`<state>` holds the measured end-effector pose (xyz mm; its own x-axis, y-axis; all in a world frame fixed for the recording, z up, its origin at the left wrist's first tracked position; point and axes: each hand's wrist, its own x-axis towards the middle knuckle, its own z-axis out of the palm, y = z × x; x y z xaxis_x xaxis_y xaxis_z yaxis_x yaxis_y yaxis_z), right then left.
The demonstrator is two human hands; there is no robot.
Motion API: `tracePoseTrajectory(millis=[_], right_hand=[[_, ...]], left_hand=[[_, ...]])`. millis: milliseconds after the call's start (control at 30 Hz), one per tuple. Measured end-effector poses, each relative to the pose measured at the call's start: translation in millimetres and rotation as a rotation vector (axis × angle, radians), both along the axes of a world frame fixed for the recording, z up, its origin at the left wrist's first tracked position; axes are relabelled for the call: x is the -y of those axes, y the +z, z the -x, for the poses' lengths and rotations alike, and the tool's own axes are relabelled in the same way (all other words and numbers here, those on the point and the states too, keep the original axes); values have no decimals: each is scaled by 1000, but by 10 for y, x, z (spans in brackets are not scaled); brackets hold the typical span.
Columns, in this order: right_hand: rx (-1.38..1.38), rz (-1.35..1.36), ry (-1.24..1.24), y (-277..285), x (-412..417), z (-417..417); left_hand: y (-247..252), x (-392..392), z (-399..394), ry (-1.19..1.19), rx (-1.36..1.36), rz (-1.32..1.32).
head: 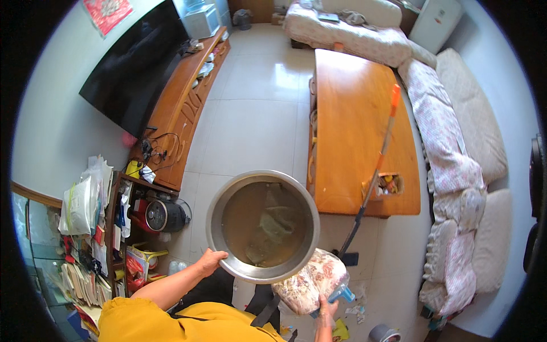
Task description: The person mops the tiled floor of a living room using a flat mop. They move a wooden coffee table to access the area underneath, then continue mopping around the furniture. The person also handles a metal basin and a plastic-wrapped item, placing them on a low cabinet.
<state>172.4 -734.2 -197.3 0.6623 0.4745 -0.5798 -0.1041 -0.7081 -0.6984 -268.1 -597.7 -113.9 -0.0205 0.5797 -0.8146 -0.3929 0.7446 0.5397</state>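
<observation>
My left hand (210,261) grips the lower left rim of a round metal basin (213,201). Brownish water (243,213) fills part of it, and a greyish cloth (275,224) lies soaked in the water. At the lower right, my right hand (327,308) is beside a stool or chair seat with a floral cover (318,271) and closed around its blue plastic frame (341,294). The seat is partly hidden under the basin. A long-handled tool with an orange grip (395,92) leans against the wooden coffee table; its dark foot (350,259) rests on the floor.
A wooden coffee table (354,128) with a box of small items (389,184) stands to the right, before a covered sofa (444,128). On the left are a TV cabinet (169,128), a cluttered shelf (112,222) and a rice cooker (164,216). Litter (357,310) and a small bucket (384,333) are on the floor.
</observation>
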Motion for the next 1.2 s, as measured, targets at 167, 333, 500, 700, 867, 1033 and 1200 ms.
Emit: tracePoseTrajectory(millis=[167,333,500,700,867,1033,1200], right_hand=[[88,48,359,-107,-1370,676],[53,32,467,347,-2546,1630],[-9,36,501,509,-3691,2362],[-110,-9,410,507,-5097,2773],[-182,46,448,397,-6716,3203],[-152,103,643,428,-8337,3918],[-40,85,782,-135,-9857,4238]], left_hand=[[-292,-121,1077,177,-86,-25],[-322,-449,2001,329,-162,-11],[-296,-758,2894,472,-232,1],[-63,-1370,3213,673,-220,4],[-23,-2091,3429,784,-217,128],[6,-2883,3193,989,-157,100],[-156,-3692,3033,1104,-94,151]])
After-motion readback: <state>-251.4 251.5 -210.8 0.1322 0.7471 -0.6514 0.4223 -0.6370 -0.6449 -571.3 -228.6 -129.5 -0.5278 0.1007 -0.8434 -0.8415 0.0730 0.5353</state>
